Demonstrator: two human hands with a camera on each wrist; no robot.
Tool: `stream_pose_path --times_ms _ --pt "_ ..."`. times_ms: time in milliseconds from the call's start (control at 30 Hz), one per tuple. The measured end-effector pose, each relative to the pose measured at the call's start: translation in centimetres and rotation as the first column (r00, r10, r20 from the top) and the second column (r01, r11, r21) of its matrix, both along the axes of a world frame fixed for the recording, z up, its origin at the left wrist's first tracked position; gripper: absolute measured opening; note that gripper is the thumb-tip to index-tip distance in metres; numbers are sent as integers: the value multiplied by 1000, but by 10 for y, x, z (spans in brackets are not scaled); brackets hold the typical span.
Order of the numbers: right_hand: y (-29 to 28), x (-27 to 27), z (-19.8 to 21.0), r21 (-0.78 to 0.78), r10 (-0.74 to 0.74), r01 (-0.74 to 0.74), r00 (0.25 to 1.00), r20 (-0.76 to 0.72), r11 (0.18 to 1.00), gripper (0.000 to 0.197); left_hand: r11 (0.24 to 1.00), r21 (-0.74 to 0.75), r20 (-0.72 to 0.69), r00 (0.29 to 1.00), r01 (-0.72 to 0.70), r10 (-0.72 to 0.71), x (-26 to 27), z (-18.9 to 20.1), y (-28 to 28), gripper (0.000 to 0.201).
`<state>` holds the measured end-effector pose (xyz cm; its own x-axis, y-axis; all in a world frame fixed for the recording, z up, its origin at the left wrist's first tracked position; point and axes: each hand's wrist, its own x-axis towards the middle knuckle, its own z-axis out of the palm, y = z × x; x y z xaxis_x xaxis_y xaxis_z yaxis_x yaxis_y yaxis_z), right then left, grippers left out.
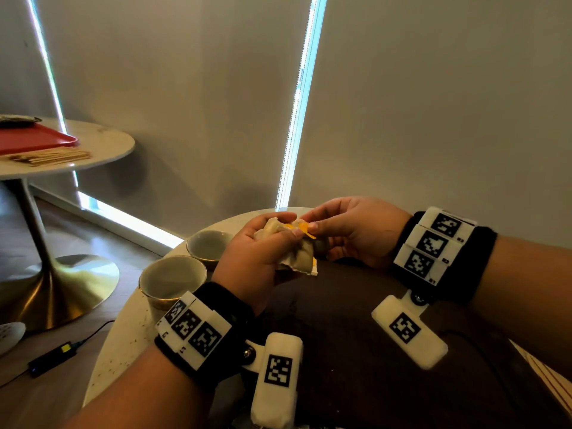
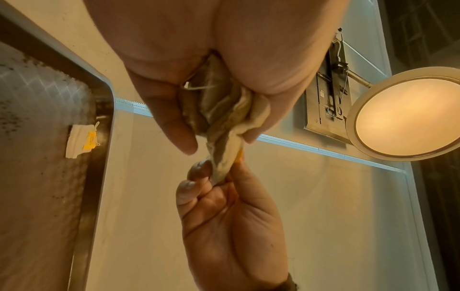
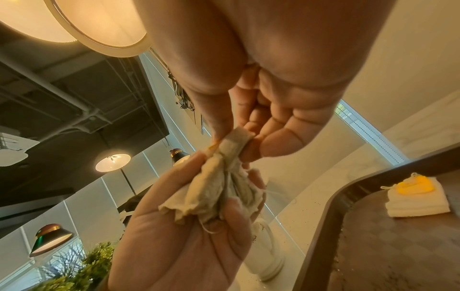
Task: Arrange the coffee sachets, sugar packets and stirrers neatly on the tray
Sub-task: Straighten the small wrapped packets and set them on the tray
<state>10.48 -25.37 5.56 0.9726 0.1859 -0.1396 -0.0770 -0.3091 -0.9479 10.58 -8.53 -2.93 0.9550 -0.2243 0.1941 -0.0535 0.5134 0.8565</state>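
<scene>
While the left hand (image 1: 253,258) cups a crumpled bunch of cream paper sachets with yellow tags (image 1: 294,243) above the dark brown tray (image 1: 356,320), the right hand (image 1: 349,230) pinches the bunch's upper end between thumb and fingertips (image 3: 251,151). A folded stack of white sachets (image 3: 418,198) lies on the tray near its rim. Two gold-rimmed cups (image 1: 173,280) stand just beside the tray.
</scene>
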Motion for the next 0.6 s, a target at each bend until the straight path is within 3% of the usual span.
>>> stream_pose_path --times_ms 167,300,400,600 --pt "-1 -1 -1 -6 18 -18 1000 23 1000 16 998 -58 -32 999 12 -14 1 1 -2 39" --pt "-2 -1 0 -36 23 -22 999 42 999 13 997 -75 -49 999 -18 14 1 0 0 21" --pt "-3 -2 -1 -25 26 -24 999 44 999 13 995 -86 -68 997 -42 37 2 0 1 18" --pt "-6 -2 -3 -26 23 -21 998 64 999 31 993 -100 -89 995 -57 48 2 0 0 18"
